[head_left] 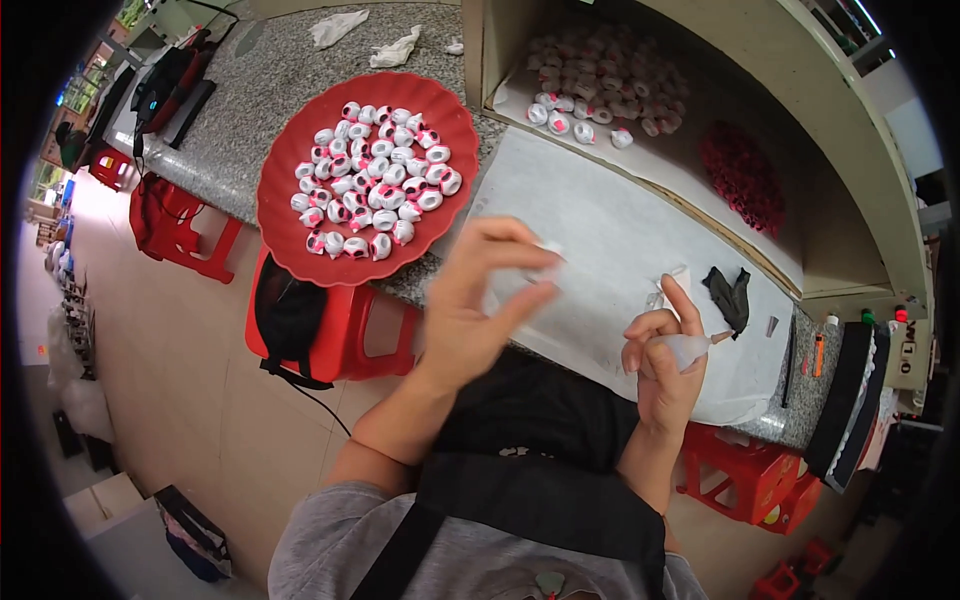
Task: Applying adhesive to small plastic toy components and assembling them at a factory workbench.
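Over the white paper sheet, my left hand is curled in a pinch, smeared a little by motion. A small whitish piece shows at its fingertips, too blurred to name. My right hand is wrapped round a translucent squeeze bottle, its thin nozzle pointing right and the index finger raised. Left of my left hand, a red scalloped tray carries many small white pieces with pink and black parts. Beyond the bottle lies a crumpled black cloth on the paper.
A shelf compartment behind the paper holds more white pieces and a pile of pink bits. Crumpled tissues lie on the granite worktop. An orange marker lies at right. Red stools stand below the worktop.
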Tool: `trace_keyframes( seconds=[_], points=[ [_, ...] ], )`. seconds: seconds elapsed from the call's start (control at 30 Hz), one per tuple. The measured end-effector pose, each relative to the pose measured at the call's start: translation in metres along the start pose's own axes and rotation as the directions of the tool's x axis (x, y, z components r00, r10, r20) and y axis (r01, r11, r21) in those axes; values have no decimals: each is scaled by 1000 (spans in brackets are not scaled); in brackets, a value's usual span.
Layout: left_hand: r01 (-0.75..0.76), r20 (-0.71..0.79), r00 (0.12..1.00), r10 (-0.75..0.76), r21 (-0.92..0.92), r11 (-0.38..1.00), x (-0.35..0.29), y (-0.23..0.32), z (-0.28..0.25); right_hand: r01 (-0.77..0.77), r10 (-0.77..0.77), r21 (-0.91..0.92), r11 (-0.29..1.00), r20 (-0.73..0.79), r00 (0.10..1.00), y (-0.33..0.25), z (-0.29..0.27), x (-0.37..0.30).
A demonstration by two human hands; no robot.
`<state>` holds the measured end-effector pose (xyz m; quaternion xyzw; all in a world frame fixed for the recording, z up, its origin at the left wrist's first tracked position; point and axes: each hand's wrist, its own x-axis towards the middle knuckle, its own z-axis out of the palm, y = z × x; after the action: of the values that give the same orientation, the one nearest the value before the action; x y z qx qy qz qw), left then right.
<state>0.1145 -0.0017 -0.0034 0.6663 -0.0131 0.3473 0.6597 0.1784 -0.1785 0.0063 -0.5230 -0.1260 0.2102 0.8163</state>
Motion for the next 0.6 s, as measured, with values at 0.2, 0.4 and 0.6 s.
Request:
trace_keyframes(
  seconds=[0.2,0.4,0.6],
  points=[
    [-187,-15,966,259,650,736,61,-4,-9,156,-157,-86,984,2,988,5,-19,3],
    [-328,270,945,185,771,546,124,-95,59,85,-84,-69,994,15,996,-4,-22,-7],
    [-384,339,923,180,818,428,125,-99,70,125,-129,-135,983,-20,991,-11,-36,-14]
  ],
)
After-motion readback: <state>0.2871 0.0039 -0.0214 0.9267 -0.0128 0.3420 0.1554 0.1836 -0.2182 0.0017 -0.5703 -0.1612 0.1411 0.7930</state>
